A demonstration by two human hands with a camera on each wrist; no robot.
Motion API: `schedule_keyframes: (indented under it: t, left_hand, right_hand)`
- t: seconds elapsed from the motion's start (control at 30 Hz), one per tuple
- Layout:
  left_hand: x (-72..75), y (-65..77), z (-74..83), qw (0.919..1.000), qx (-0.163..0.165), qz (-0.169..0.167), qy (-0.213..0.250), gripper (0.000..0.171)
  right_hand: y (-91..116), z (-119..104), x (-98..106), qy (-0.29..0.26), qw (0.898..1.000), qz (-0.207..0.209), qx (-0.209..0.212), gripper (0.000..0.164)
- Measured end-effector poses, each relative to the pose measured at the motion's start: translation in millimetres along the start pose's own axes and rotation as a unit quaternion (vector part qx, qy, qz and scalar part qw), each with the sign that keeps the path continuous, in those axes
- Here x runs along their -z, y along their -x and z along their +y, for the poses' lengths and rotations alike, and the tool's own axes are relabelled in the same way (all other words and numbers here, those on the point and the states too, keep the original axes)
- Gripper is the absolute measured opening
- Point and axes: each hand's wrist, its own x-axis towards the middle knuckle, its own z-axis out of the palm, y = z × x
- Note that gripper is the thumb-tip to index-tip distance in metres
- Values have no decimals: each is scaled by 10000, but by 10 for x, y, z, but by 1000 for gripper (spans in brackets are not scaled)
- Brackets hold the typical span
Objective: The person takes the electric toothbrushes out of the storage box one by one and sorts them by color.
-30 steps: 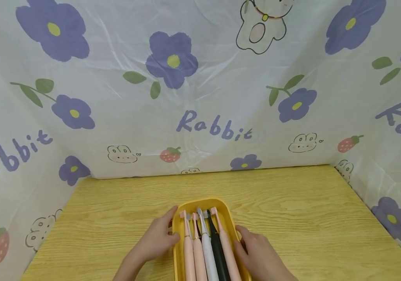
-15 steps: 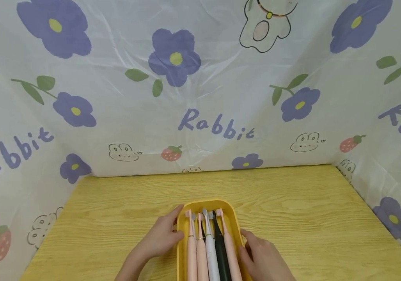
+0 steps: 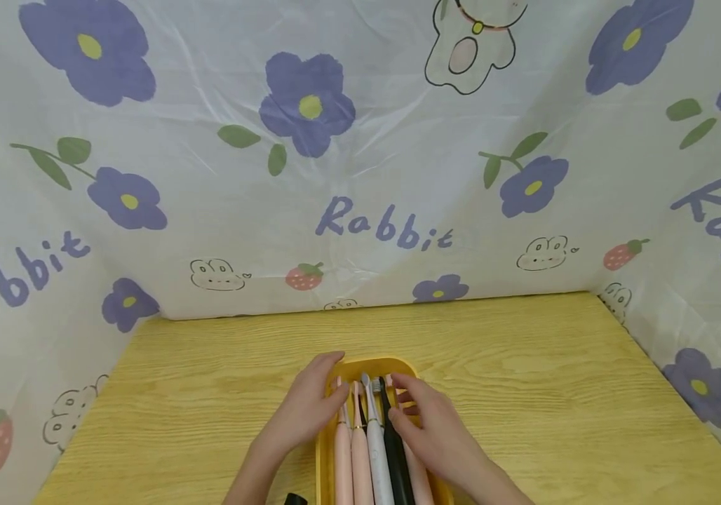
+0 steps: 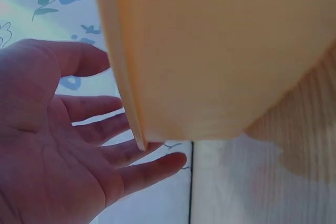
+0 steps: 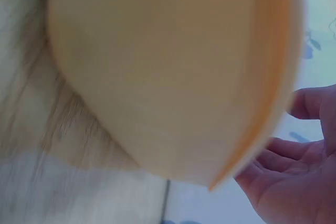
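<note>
A yellow tray (image 3: pixel 320 459) on the table holds several electric toothbrushes lying side by side, heads toward the far end. From left come two pink toothbrushes (image 3: pixel 343 459), a white toothbrush (image 3: pixel 378 459), a black toothbrush (image 3: pixel 396 459) and another pink toothbrush (image 3: pixel 420 484), partly covered. My left hand (image 3: pixel 304 410) is over the tray's left rim, thumb near the leftmost brush head; in the left wrist view its fingers are spread around the rim. My right hand (image 3: pixel 439 428) reaches over the right rim, its fingers loosely bent above the rightmost brush head, gripping nothing visible.
A black object (image 3: pixel 295 499) shows at the bottom edge, left of the tray; its kind is cut off. The wood-grain table (image 3: pixel 512 379) runs back to a floral sheet (image 3: pixel 386 175), which also stands at both sides.
Both hands have left the tray's outer sides and moved up and inward over its rims, toward the brush heads. A black object has appeared at the bottom edge.
</note>
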Motion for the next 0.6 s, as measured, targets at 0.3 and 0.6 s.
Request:
schedule_keyframes:
  t: [0.3, 0.6]
  left_hand:
    - [-9, -64, 33, 9994, 27, 139, -324, 44]
    - [38, -55, -34, 9986, -42, -29, -527, 40]
  right_hand:
    - [-168, -15, -81, -33, 9983, -328, -474, 60]
    - [-275, 13, -243, 128, 9953, -498, -818, 72]
